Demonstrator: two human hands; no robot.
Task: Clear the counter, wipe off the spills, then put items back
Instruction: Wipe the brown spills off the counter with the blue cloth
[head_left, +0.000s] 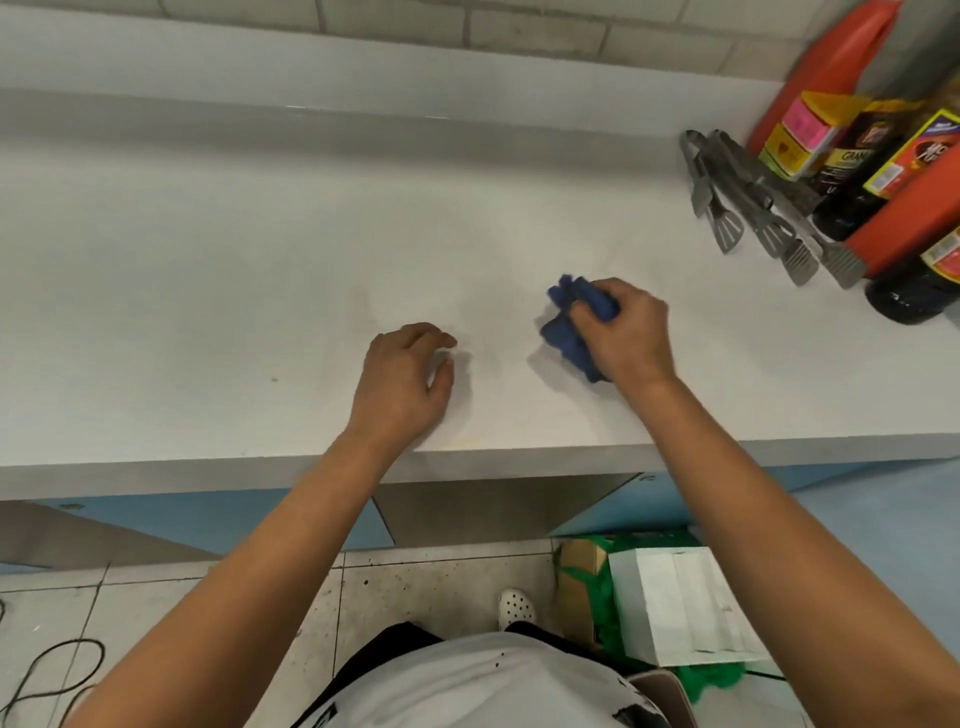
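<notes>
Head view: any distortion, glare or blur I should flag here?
Head view: wide-angle bending curves the counter edges; faint glare streak on its back ledge; soft shadows beside the left hand and blue cloth; the bottles at right look slightly soft.

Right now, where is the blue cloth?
In the head view, the blue cloth is bunched in the right hand on the white counter, right of centre, beside the left hand.

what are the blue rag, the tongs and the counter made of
Crumpled blue rag: soft cloth, matte, bunching into folds. Grey tongs: likely steel, with a dull metallic sheen and slotted tips. White counter: smooth, hard, faintly glossy, perhaps laminate or stone; uncertain.
</notes>
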